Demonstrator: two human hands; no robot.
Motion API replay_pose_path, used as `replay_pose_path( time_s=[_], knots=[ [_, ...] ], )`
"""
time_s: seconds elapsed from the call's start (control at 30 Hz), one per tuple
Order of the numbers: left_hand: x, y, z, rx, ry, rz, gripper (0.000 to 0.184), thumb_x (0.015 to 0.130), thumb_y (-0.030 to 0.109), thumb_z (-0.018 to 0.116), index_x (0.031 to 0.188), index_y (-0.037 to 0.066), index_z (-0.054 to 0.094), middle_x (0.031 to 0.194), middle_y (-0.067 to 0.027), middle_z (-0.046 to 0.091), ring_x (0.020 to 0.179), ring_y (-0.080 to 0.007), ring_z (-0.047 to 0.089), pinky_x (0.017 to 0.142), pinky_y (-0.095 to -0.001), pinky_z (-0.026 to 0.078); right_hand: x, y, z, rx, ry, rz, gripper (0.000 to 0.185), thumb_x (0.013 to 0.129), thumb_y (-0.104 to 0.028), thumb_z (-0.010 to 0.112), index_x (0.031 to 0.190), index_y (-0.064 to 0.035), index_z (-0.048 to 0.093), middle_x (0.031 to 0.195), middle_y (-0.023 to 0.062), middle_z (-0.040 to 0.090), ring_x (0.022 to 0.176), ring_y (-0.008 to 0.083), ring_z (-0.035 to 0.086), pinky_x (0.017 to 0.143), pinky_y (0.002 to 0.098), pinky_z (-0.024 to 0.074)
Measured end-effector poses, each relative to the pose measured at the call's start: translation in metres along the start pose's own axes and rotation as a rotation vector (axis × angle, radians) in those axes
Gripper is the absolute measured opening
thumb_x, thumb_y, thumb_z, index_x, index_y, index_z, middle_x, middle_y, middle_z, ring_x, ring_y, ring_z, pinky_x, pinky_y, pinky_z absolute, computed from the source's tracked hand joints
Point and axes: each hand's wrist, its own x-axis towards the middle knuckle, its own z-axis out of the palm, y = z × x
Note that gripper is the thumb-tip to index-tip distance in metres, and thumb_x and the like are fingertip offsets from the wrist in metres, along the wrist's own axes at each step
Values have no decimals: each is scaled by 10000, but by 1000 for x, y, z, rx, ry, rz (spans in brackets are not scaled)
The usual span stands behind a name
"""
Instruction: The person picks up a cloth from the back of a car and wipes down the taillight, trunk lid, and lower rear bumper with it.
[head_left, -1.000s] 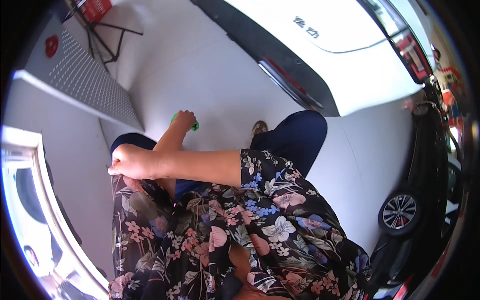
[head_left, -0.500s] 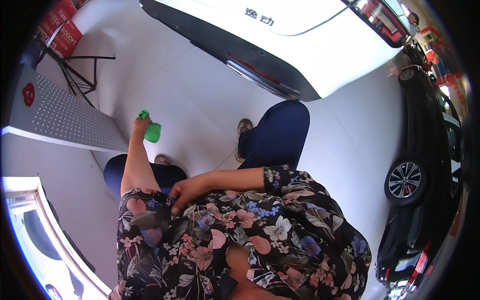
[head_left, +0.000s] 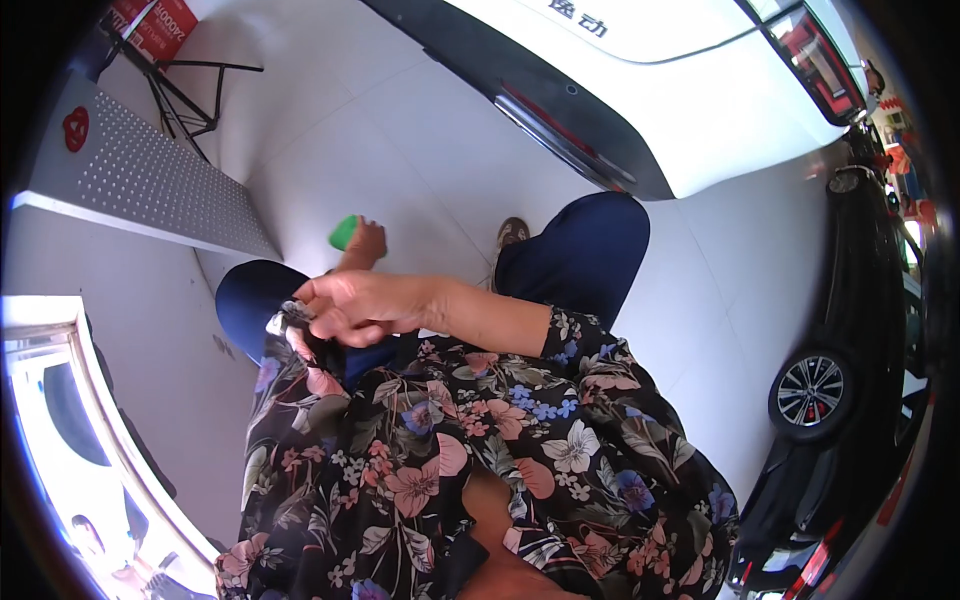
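Note:
My left hand (head_left: 368, 243) is held out low over the floor, beyond my right forearm, closed around a green cloth (head_left: 343, 232). Part of the cloth is hidden behind the fingers. My right hand (head_left: 360, 305) reaches across my body and pinches the edge of the left sleeve (head_left: 292, 318) of my black floral shirt (head_left: 480, 430). The sleeve edge is pulled up and bunched at the fingertips. Much of my left forearm is covered by my right hand and wrist.
A white car's rear (head_left: 660, 100) stands ahead, close to my right knee (head_left: 580, 250). A grey perforated panel (head_left: 160, 180) is at the left, with a black metal stand (head_left: 190, 95) and red boxes (head_left: 160, 30) behind it. A black car (head_left: 850, 330) stands at the right.
My left hand has swung right and inward with the green cloth. My right hand has risen from the left sleeve's folds, lifting the sleeve edge. The view has shifted slightly.

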Motion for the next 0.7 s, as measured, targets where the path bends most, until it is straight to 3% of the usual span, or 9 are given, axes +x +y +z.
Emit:
replay_pose_path(
  time_s=[0.1, 0.2, 0.33, 0.37, 0.43, 0.47, 0.53, 0.63, 0.7],
  knots=[
    [-19, 45, -31, -109, -30, 126, 304, 861, 291, 613, 1083, 86, 650, 1091, -89, 659, 1077, -269, 617, 881, -399, 499, 28, 9, -10, 8, 216, 43, 414, 905, -79, 657, 1266, -3, 469, 918, 74, 618, 489, 26, 397, 398, 173, 280],
    [-29, 67, -49, -267, -48, 170, 318, 859, 311, 616, 1092, 98, 651, 1099, -87, 655, 1087, -274, 610, 893, -406, 494, 33, 17, -45, -431, 431, -63, 359, 861, -88, 705, 1180, -26, 552, 827, 49, 614, 502, 28, 416, 411, 176, 299],
    [-27, 70, -73, -509, -36, 136, 336, 855, 339, 620, 1104, 115, 654, 1111, -85, 649, 1100, -281, 602, 909, -415, 486, -13, 16, -80, -555, 452, 167, 274, 872, -139, 704, 1106, -59, 587, 824, 3, 622, 574, 33, 485, 455, 189, 365],
    [-29, 64, -77, -610, -25, 100, 341, 855, 346, 621, 1106, 119, 654, 1114, -84, 647, 1104, -283, 600, 913, -417, 484, -30, 21, -90, -650, 534, 100, 263, 881, -155, 698, 1099, -58, 588, 837, 2, 631, 623, 50, 529, 504, 195, 406],
    [-42, 45, -84, -863, 24, 16, 350, 853, 360, 623, 1112, 127, 656, 1119, -83, 644, 1110, -286, 596, 921, -422, 480, -68, 38, -132, -860, 690, -61, 288, 885, -193, 695, 1109, -45, 591, 915, 40, 656, 776, 119, 609, 667, 256, 485],
    [-59, 25, -125, -981, -143, -130, 418, 808, 439, 671, 1107, 148, 659, 1081, -105, 656, 1085, -313, 606, 905, -384, 491, -84, 42, -148, -971, 765, -167, 323, 881, -215, 699, 1126, -32, 594, 979, 79, 671, 880, 171, 644, 780, 311, 523],
    [-73, -7, -141, -1439, -299, -212, 397, 837, 413, 679, 1079, 99, 659, 1039, -108, 657, 1047, -250, 621, 856, -362, 506, -107, 24, -123, -1175, 874, -143, 450, 882, -244, 705, 1242, -29, 540, 1123, 121, 631, 1061, 215, 591, 906, 345, 477],
    [-96, -4, -150, -2286, 35, -317, 381, 877, 383, 687, 1050, 49, 626, 936, -84, 655, 871, -200, 642, 844, -349, 510, -107, 27, -110, -1113, 803, -232, 646, 882, -290, 712, 1396, -40, 411, 1311, 166, 530, 1244, 249, 489, 1020, 377, 411],
    [-105, 0, -174, -2496, 139, -338, 420, 883, 385, 683, 1092, 29, 606, 998, -77, 640, 948, -168, 610, 852, -331, 494, -94, 36, -102, -1077, 662, -327, 791, 891, -347, 700, 1487, -54, 271, 1387, 178, 458, 1303, 246, 426, 1063, 376, 370]
  ],
)
